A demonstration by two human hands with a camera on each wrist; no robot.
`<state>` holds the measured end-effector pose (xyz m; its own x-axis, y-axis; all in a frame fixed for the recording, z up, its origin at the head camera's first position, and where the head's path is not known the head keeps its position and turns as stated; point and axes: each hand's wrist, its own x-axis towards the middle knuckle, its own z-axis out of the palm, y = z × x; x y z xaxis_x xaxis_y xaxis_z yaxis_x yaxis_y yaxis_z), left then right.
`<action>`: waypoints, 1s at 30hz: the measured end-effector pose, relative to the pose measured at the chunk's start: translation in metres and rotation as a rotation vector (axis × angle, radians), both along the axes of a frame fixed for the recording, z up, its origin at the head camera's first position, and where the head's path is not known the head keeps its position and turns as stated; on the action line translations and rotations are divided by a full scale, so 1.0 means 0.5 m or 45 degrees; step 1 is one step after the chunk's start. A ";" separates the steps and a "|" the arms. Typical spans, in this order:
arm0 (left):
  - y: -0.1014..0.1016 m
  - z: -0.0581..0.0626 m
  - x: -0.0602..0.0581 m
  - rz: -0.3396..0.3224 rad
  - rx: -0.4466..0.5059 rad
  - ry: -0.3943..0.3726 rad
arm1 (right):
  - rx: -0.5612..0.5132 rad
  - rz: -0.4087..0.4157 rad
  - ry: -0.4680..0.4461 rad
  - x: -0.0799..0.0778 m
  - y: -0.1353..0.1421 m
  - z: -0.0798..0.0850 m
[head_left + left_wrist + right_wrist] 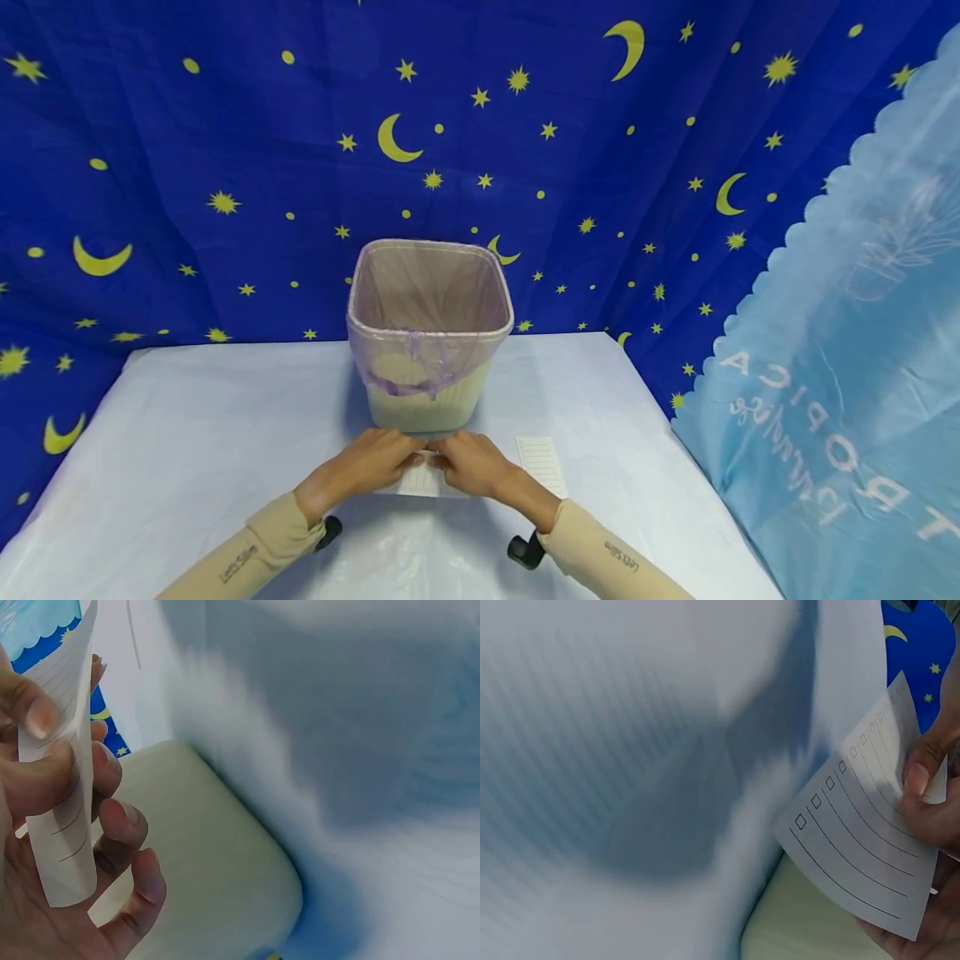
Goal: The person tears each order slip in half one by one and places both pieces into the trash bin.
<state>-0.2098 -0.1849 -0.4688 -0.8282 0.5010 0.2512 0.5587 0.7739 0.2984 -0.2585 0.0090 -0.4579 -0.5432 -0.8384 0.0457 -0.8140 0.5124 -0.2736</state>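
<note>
A white checklist sheet (422,481), printed with lines and small boxes, is held up by both hands in front of the bin. My left hand (381,461) pinches the sheet (66,862) with the thumb on its printed side and the fingers behind it. My right hand (476,465) grips the same sheet (855,817), thumb on the printed face. The thumbs meet close together near the sheet's upper part, where the paper bends. Right behind the hands stands a cream waste bin (423,412) with a translucent purple bag (375,358) over its rim.
A second lined sheet (542,463) lies flat on the white-covered table (240,408), right of my right hand. Dark blue cloth (285,167) with moons and stars hangs behind the table. Light blue lettered cloth (840,367) hangs at the right.
</note>
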 end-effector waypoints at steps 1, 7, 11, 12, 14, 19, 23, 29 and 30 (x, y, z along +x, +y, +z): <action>-0.001 0.001 0.001 0.005 0.001 0.029 | -0.027 0.001 -0.008 -0.001 -0.001 0.000; -0.005 0.010 0.005 0.043 -0.007 0.088 | -0.114 0.004 0.007 -0.005 -0.005 0.004; -0.007 0.019 0.006 0.074 0.004 0.006 | -0.111 0.014 0.058 -0.006 -0.008 0.010; -0.007 0.022 0.006 0.083 0.005 -0.014 | -0.111 0.017 0.074 -0.006 -0.009 0.012; -0.009 0.028 0.008 0.095 0.011 -0.045 | -0.114 0.019 0.115 -0.007 -0.010 0.015; -0.008 0.037 0.010 0.099 0.013 -0.042 | -0.138 0.029 0.194 -0.009 -0.009 0.017; -0.003 0.036 0.008 0.101 0.006 -0.025 | -0.159 0.033 0.246 -0.010 -0.010 0.015; 0.005 0.035 0.005 0.144 0.003 0.045 | -0.239 0.000 0.216 -0.009 -0.016 0.020; 0.006 0.035 0.004 0.157 0.007 0.072 | -0.261 -0.012 0.192 -0.008 -0.018 0.022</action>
